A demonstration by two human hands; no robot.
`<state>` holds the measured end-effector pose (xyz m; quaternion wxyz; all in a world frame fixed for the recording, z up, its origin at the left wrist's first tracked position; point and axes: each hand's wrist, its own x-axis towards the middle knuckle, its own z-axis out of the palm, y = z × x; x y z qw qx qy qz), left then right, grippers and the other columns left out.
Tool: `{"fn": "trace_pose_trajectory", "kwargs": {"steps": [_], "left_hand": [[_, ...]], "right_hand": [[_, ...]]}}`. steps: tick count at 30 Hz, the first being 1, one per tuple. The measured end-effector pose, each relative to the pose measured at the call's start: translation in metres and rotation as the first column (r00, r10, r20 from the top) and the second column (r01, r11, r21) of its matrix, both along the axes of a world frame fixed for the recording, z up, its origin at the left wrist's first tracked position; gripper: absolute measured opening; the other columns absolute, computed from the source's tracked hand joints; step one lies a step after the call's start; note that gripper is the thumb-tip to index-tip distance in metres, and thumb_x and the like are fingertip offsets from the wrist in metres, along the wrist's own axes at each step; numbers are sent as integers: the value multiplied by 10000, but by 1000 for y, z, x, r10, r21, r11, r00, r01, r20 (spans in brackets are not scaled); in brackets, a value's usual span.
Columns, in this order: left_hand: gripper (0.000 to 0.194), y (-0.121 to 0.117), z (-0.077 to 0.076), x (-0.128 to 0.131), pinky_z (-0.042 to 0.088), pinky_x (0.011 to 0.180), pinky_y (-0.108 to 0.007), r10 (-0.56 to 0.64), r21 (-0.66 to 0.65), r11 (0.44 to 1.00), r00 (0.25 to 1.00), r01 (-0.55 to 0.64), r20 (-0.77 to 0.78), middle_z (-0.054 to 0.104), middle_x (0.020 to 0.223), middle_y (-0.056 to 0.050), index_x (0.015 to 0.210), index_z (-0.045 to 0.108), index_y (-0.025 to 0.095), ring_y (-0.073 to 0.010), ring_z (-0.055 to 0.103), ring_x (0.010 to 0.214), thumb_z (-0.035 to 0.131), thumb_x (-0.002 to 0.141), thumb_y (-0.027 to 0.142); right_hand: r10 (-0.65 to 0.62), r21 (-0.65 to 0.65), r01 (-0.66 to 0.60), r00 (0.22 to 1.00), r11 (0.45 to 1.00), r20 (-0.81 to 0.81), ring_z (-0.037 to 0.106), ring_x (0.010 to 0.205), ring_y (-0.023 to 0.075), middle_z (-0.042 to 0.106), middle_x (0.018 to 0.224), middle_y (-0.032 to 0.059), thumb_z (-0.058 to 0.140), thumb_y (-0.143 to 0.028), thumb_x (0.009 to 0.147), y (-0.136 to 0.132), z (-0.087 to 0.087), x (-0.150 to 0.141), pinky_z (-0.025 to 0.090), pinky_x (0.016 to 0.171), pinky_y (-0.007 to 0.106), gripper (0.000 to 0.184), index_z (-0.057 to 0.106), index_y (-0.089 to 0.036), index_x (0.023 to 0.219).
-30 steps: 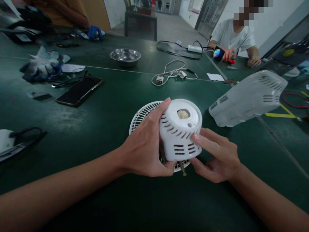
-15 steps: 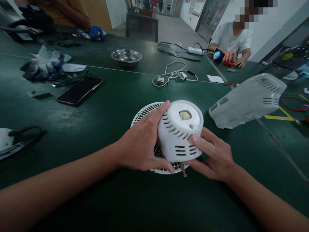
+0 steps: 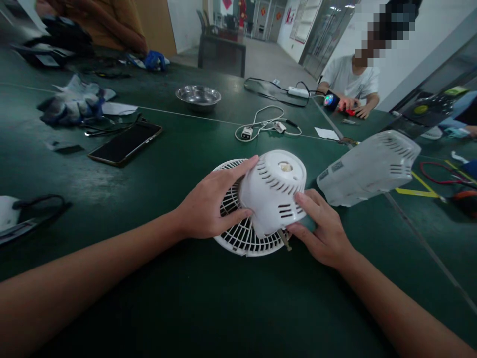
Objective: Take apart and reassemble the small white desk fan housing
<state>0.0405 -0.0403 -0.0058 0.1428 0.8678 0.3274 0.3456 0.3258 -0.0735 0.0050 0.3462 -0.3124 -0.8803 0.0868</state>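
Glossy white rounded plastic housing with slotted vents (image 3: pixel 270 191), over white round ribbed grille (image 3: pixel 242 241) on smooth green bench (image 3: pixel 186 303). Left hand (image 3: pixel 214 201) clamped on housing's left side, right hand (image 3: pixel 322 226) pinching its right edge. Front bench edge open. Housing now tipped further, more grille exposed than before.
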Motion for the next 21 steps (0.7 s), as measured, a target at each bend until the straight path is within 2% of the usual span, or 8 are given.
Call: {"fn": "trace_pose_trajectory", "kwargs": {"steps": [3, 6, 8, 12, 16, 17, 19, 21], "left_hand": [[818, -3, 2, 1, 359, 1164, -505, 60, 14, 998, 998, -61, 19, 384, 1593, -107, 1594, 181, 260, -333, 439, 1396, 591, 918, 471], [818, -9, 3, 5, 343, 1168, -521, 98, 7, 995, 995, -98, 16, 422, 1563, -136, 1580, 221, 217, -337, 437, 1395, 603, 905, 477], [817, -11, 3, 7, 346, 1163, -520, 109, -10, 994, 994, -108, 16, 443, 1546, -139, 1573, 232, 208, -331, 446, 1385, 605, 902, 487], [788, -6, 1, 6, 356, 1156, -495, 64, 2, 998, 997, -64, 36, 476, 1524, -122, 1557, 249, 209, -306, 465, 1366, 586, 905, 497], [619, 10, -2, -2, 322, 1174, -483, 83, -9, 996, 996, -83, -26, 501, 1506, -90, 1501, 339, 229, -276, 471, 1361, 508, 951, 458], [610, 16, -3, -7, 327, 1166, -485, 133, -9, 991, 990, -134, -38, 508, 1496, -92, 1498, 341, 226, -274, 478, 1351, 496, 954, 457], [572, 34, -6, -22, 343, 1144, -495, 333, -9, 942, 939, -335, -84, 514, 1474, -108, 1480, 361, 212, -284, 478, 1344, 468, 963, 433], [579, 56, -10, -46, 347, 1125, -506, 599, 39, 798, 785, -601, -155, 504, 1455, -148, 1447, 408, 181, -323, 457, 1349, 511, 932, 426]], "right_hand": [[-65, 18, 65, 998, 998, 25, 540, 1100, 274, 494, 1267, 90, 633, -368, 928, -6, 1, -4, 546, 863, 449, 726, 288, -392, 1567], [-167, 55, 164, 984, 985, 61, 509, 1192, 327, 431, 1356, 128, 727, -438, 846, -17, 1, -14, 546, 906, 503, 864, 263, -349, 1570], [-242, 67, 237, 968, 969, 61, 505, 1229, 343, 423, 1379, 140, 751, -408, 825, -22, 0, -21, 553, 915, 517, 914, 225, -329, 1568], [-312, 88, 306, 949, 948, 53, 524, 1249, 352, 461, 1380, 138, 716, -342, 828, -20, -2, -26, 557, 935, 522, 893, 203, -305, 1558], [-365, 74, 361, 929, 930, 55, 558, 1227, 357, 476, 1410, 151, 670, -349, 846, -11, -3, -19, 546, 965, 530, 873, 184, -268, 1567], [-374, 64, 370, 925, 927, 62, 573, 1206, 354, 476, 1418, 155, 670, -360, 848, -9, -4, -16, 550, 961, 526, 867, 193, -259, 1565], [-392, 47, 390, 917, 920, 67, 605, 1152, 345, 481, 1424, 162, 678, -382, 846, -7, -5, -12, 560, 940, 516, 863, 212, -245, 1560], [-403, 34, 402, 913, 915, 67, 627, 1106, 335, 489, 1420, 168, 684, -403, 843, -7, -5, -10, 571, 913, 505, 863, 226, -233, 1555]]}}
